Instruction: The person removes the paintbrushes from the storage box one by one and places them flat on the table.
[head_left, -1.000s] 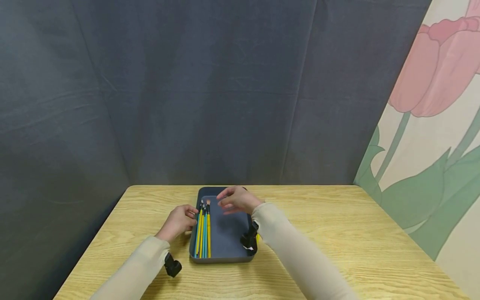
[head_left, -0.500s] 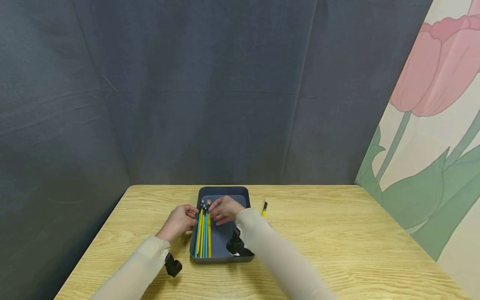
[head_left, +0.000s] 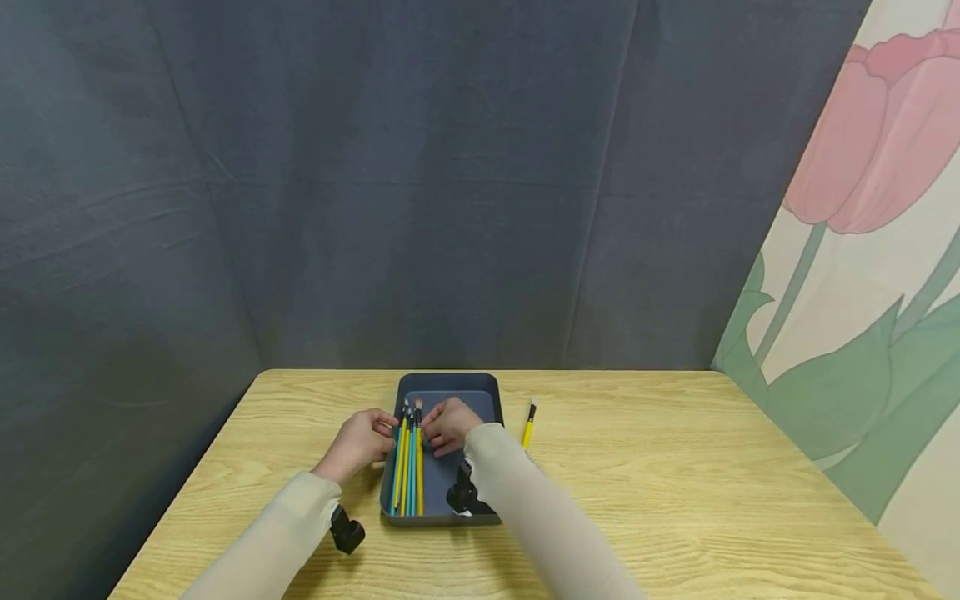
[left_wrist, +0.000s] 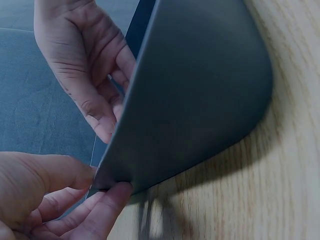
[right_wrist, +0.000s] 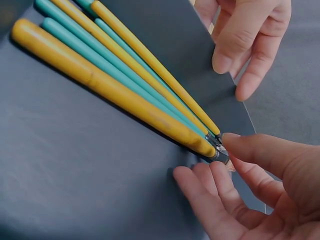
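A dark tray (head_left: 480, 387) sat on the tabletop (head_left: 675, 500) near the middle of its far edge, long side running away from the person. Inside it, a bundle of brushes (head_left: 408, 467), yellow and teal handles, lay packed along the left wall with the bristle ends pointing to the far edge.

The right hand (head_left: 448, 425) was down inside the tray at the far end of the bundle. In the right wrist view its thumb and a fingertip (right_wrist: 240, 145) pinched the metal collar of the thickest yellow brush (right_wrist: 107, 87), while the other fingers spread loosely over the tray floor.

The left hand (head_left: 358, 440) was at the tray's left wall, outside it. The left wrist view showed a thumb against the wall's top edge and a fingertip (left_wrist: 112, 200) touching the lower edge where it met the wood; the fingers were bent, lightly gripping the wall between them.

One more yellow brush (head_left: 528, 425) lay alone on the wood just right of the tray, clear of it. Behind the tabletop hung a grey curtain (head_left: 375, 183), and at the right stood a wall with a painted tulip (head_left: 870, 142).
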